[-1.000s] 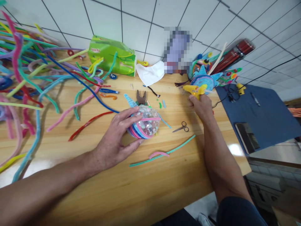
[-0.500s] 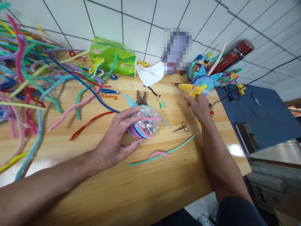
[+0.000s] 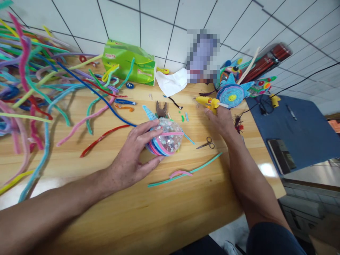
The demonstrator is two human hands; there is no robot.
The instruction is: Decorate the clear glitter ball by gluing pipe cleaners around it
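My left hand (image 3: 130, 156) is wrapped round a clear ornament ball (image 3: 172, 140) partly covered with pink and blue pipe cleaners, resting on the table. A light blue pipe-cleaner fin (image 3: 148, 112) sticks out behind it. My right hand (image 3: 222, 122) grips a yellow hot glue gun (image 3: 208, 102) by its handle, its nozzle pointing left. A white glue stick (image 3: 224, 105) shows at the gun's back. Beyond it stands a round blue coil with a yellow centre (image 3: 230, 96). Between my hands lie small scissors (image 3: 208, 142); behind the ball are pliers (image 3: 161, 109).
Many coloured pipe cleaners (image 3: 32, 81) pile up at the left. A green tissue pack (image 3: 129, 63) and white paper (image 3: 172, 81) stand by the tiled wall. At the right are a red thermos (image 3: 271, 60), a blue mat (image 3: 313, 131), a phone (image 3: 281, 156) and a black cord (image 3: 300, 83).
My right hand has turned the glue gun and shifted it slightly left, so its rear end and glue stick show more. My left hand stays on the ball.
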